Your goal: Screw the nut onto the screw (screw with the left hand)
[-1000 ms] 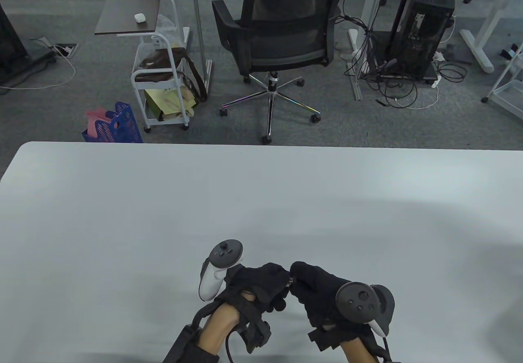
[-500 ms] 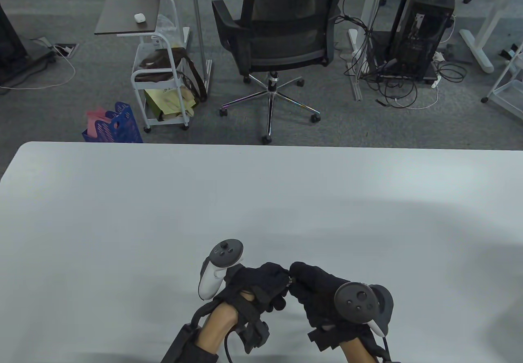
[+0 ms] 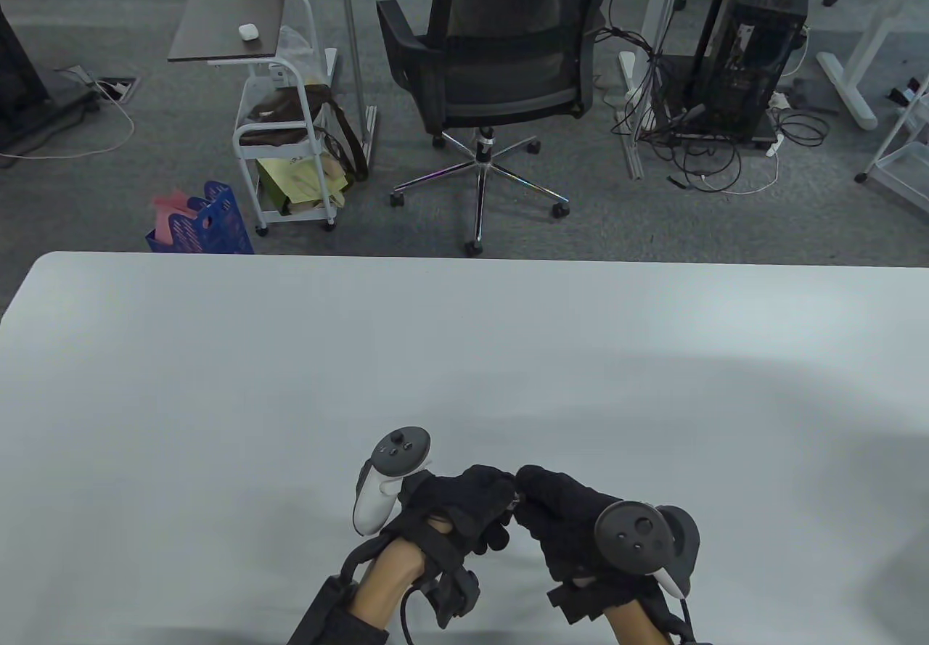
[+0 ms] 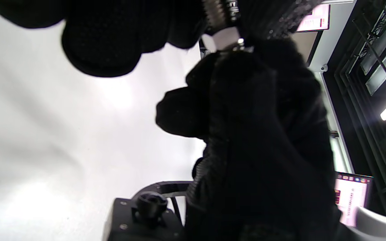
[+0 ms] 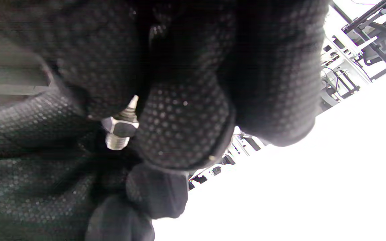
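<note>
Hands first: I see my left hand (image 3: pixel 464 503) and my right hand (image 3: pixel 562 518) close together near the bottom edge of the white table (image 3: pixel 290 384). Their fingertips meet just above the table top. Both hands wear black gloves, and each one has a tracker on its back.

Between the fingertips I see a tiny bit of shiny metal. That is the screw (image 3: pixel 514 501). In the table view it is too small for me to see well.

My right wrist view shows it much better. The screw (image 5: pixel 126 115) has a grey thread, and the nut (image 5: pixel 120 129) sits on that thread. The nut has flat sides. A short end of the thread sticks out below the nut. The dotted glove fingers (image 5: pixel 183 130) of my right hand are curled tight round the screw and pinch it. The fingers of my left hand come in from the left side of that view and touch the nut, but I cannot tell how firmly they hold it.

In my left wrist view the screw (image 4: pixel 221 11) shows at the top edge, with the thread shining between dark fingers. My left fingers (image 4: pixel 102 47) are curled in at the top there. My right hand fills much of the middle of that view.

Behind the table I see a black office chair (image 3: pixel 501 57) on the grey floor.
</note>
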A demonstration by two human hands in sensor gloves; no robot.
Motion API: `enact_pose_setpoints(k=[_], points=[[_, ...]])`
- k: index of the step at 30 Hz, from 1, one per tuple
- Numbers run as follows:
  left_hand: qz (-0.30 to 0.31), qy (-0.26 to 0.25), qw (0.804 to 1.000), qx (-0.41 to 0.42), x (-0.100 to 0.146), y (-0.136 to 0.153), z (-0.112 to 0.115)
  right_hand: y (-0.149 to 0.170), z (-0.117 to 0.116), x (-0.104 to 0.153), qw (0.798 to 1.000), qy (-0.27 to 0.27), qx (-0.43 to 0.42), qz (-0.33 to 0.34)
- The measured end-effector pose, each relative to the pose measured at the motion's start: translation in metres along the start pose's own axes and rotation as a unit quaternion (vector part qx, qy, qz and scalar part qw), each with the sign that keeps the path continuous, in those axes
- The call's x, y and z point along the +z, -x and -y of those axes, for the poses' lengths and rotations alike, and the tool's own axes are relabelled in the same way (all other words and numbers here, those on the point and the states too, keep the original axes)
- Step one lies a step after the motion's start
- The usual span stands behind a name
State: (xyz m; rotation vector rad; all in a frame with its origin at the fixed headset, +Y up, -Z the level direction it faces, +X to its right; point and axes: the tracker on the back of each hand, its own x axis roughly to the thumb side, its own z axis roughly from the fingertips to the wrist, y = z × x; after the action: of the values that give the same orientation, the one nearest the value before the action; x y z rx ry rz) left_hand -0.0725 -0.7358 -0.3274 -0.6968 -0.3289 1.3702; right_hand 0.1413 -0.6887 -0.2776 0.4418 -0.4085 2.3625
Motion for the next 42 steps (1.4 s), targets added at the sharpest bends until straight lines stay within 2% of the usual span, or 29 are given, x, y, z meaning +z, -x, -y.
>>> enact_pose_setpoints(k=[8,13,19,24,28,35,39,42], points=[[0.013,0.021,1.000,0.003,0.0022,-0.0060,0.0006,-0.0005,0.0001,-0.0001,1.000,0.002,-0.005,0.000],[0.006,0.000,1.000,0.001,0.0011,-0.0033,-0.0002,0.0004,0.0007,-0.0003,1.000,0.001,-0.002,0.000],[0.013,0.022,1.000,0.008,0.0025,-0.0051,0.0007,-0.0007,0.0009,0.0005,1.000,0.003,-0.004,0.002],[0.010,-0.006,1.000,0.006,0.0015,-0.0033,-0.0004,-0.0003,0.0003,-0.0002,1.000,-0.001,0.000,0.002],[0.015,0.015,1.000,0.004,0.0028,-0.0074,0.0002,-0.0013,0.0003,0.0000,1.000,0.000,-0.002,0.004],[0.017,0.000,1.000,0.002,0.0021,-0.0053,0.0011,-0.0007,0.0007,-0.0004,1.000,0.000,0.004,0.004],[0.017,0.018,1.000,0.005,0.0026,-0.0075,0.0006,-0.0021,0.0002,-0.0002,1.000,0.000,0.002,0.006],[0.019,0.014,1.000,0.018,0.0036,-0.0056,0.0004,-0.0013,0.0000,0.0000,1.000,0.001,-0.001,0.004]])
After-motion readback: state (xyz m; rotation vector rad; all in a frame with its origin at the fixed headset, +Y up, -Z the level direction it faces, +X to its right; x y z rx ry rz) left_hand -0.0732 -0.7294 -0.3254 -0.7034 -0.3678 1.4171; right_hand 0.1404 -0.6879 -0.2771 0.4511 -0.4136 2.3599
